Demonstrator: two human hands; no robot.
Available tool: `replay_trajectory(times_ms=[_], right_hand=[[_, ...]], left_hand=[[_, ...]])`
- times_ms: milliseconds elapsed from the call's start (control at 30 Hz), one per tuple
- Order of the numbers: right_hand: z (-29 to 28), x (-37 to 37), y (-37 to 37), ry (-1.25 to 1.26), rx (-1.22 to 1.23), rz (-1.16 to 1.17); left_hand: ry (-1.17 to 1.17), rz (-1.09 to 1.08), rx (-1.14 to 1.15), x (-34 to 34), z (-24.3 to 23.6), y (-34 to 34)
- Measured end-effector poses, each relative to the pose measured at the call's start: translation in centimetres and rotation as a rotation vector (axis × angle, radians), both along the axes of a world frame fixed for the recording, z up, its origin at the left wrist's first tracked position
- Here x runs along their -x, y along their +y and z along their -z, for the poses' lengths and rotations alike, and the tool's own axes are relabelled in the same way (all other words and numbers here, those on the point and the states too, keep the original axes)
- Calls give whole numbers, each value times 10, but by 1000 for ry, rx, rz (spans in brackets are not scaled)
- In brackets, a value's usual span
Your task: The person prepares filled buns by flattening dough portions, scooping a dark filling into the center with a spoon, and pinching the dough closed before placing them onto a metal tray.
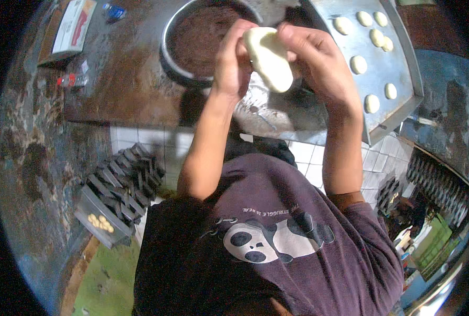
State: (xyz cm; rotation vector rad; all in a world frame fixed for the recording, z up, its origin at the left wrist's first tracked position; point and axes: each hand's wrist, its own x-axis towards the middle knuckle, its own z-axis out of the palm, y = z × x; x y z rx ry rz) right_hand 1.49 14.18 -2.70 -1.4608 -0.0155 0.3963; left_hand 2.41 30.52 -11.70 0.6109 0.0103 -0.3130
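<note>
Between my two hands, above the table, is a pale, flattened piece of dough point(271, 63) that hangs down in an oval. My left hand point(230, 63) grips its left edge with curled fingers. My right hand point(318, 55) pinches the upper right edge, thumb and fingers bent. Just behind my left hand stands a round metal pan point(165, 45) with dark brown filling point(200, 37) in it. To the right of my right hand lies a metal tray point(400, 66) bearing several small dough balls point(358, 65), spaced apart except for two that touch.
The worn table point(124, 100) has a white cardboard box point(72, 26), a blue bottle cap or small bottle point(113, 11) and a clear bottle with red point(72, 80) at its left. Below, stacked dark trays point(124, 179) stand at left, one holding pale pieces point(101, 223). More stacked trays point(440, 181) are at right.
</note>
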Motion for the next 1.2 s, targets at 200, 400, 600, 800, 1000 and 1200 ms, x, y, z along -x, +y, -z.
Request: replay_trajectory(times_ms=[200,400,600,800,1000,1200], right_hand=[[60,7,27,-167,496,-15],[344,136,-27,201,1370,-460],[333,143,-32,-46,1159,-418],[242,8,-11,-673,1156,-244],[263,-85,-3,-918,1372,-555],[292,-112,-7,-972,1361,-847]], left_hand=[[-559,-147,-815,50,71,35],[-430,-91,-1307,60,87,94],[-114,-261,-1430,68,124,172],[25,-295,-1453,66,117,188],[247,-373,-1293,76,117,173],[412,-400,-1160,82,126,184]])
